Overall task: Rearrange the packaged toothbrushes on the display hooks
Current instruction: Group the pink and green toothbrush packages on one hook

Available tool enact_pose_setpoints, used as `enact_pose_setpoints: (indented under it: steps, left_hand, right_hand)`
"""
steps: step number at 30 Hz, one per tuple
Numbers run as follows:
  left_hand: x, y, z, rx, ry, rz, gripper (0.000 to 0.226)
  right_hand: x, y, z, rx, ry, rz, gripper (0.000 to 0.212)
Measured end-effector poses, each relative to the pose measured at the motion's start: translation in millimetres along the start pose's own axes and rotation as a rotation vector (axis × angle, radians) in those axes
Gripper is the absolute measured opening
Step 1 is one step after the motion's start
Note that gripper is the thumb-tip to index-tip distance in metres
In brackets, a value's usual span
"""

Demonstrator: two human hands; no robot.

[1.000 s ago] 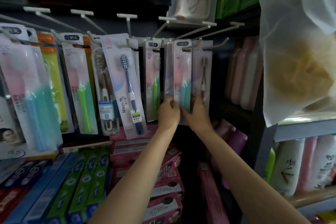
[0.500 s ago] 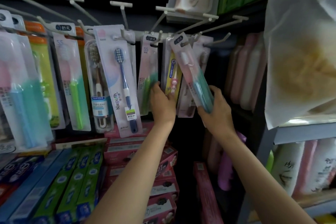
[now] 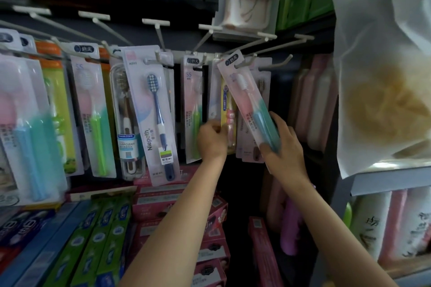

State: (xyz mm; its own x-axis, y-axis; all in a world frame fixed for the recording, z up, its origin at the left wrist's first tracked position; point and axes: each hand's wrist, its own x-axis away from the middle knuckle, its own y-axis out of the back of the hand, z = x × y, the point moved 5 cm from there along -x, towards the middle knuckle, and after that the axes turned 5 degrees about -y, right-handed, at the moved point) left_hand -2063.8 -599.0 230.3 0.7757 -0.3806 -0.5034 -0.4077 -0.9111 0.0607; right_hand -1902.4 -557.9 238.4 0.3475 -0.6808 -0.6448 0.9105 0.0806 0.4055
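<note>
Packaged toothbrushes hang in a row from white display hooks (image 3: 270, 63). My right hand (image 3: 283, 144) grips the lower end of a pink-and-teal toothbrush pack (image 3: 248, 98), tilted with its top near a hook tip. My left hand (image 3: 213, 138) holds the bottom of a yellow-and-pink toothbrush pack (image 3: 227, 109) that still hangs. A pink-and-green pack (image 3: 193, 109) hangs just left of it. A brown-brush pack (image 3: 262, 91) shows partly behind the tilted one. Further left hangs a blue Niepoth toothbrush pack (image 3: 152, 109).
Toothpaste boxes (image 3: 102, 235) and pink boxes (image 3: 210, 228) lie stacked on the shelf below. A white plastic bag (image 3: 382, 65) hangs at the right above bottles (image 3: 373, 223). More brush packs (image 3: 30, 128) fill the left hooks.
My right hand swung the pink-and-teal pack out to the right and tilted it, uncovering the yellow-and-pink pack. My left hand moved up onto that pack's bottom.
</note>
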Motion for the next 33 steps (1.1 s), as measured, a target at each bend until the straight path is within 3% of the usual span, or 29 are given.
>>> enact_pose_setpoints:
  steps: [3, 7, 13, 21, 24, 31, 33]
  left_hand:
    - [1.1, 3.8, 1.8, 0.067, 0.051, -0.009, 0.003]
    - [7.3, 12.6, 2.3, 0.165, 0.079, -0.036, 0.009]
    - [37.4, 28.5, 0.0, 0.02, -0.114, -0.06, 0.009]
    - [122.0, 66.6, 21.3, -0.204, -0.328, -0.026, 0.011]
    - [133.4, 91.0, 14.3, -0.26, -0.34, -0.013, 0.009]
    - [158.5, 167.4, -8.3, -0.179, -0.201, -0.048, 0.003]
    - [162.4, 192.8, -9.2, -0.151, -0.164, -0.073, 0.003]
  right_hand:
    - [1.3, -0.5, 0.9, 0.037, -0.008, 0.009, 0.068]
    - [3.0, -3.9, 0.9, 0.016, -0.031, 0.032, 0.068]
    - [5.2, -7.6, -0.3, -0.01, -0.041, 0.011, 0.067]
    - [20.7, -37.5, -8.8, 0.035, -0.142, 0.187, 0.083]
    - [36.7, -41.3, -3.7, 0.086, -0.181, 0.188, 0.079]
    - [81.2, -20.2, 67.8, -0.139, 0.133, 0.055, 0.047]
    - [95.6, -17.7, 92.7, -0.157, 0.186, 0.067, 0.047]
